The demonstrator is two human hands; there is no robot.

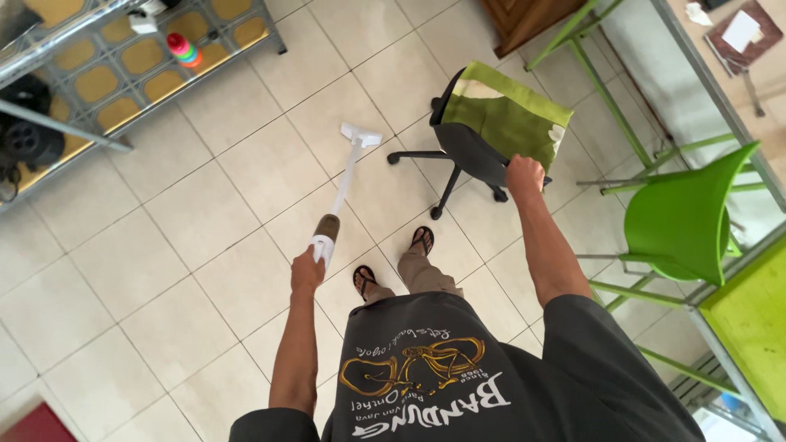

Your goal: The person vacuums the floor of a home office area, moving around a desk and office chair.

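My left hand [307, 268] grips the handle of a white stick vacuum [342, 192], whose flat head rests on the tiled floor ahead of me. My right hand [524, 173] is closed on the back edge of a black office chair [471, 147] on wheels, which carries a green cloth or cushion [508, 115] on its seat. My feet in black sandals [393, 262] stand on the tiles just behind the chair base.
A green plastic chair [684, 217] and a green-framed table [749, 319] stand at the right. A metal shelf rack [115, 74] with a coloured ring toy [184, 51] fills the upper left. A wooden cabinet [524, 20] sits at the top.
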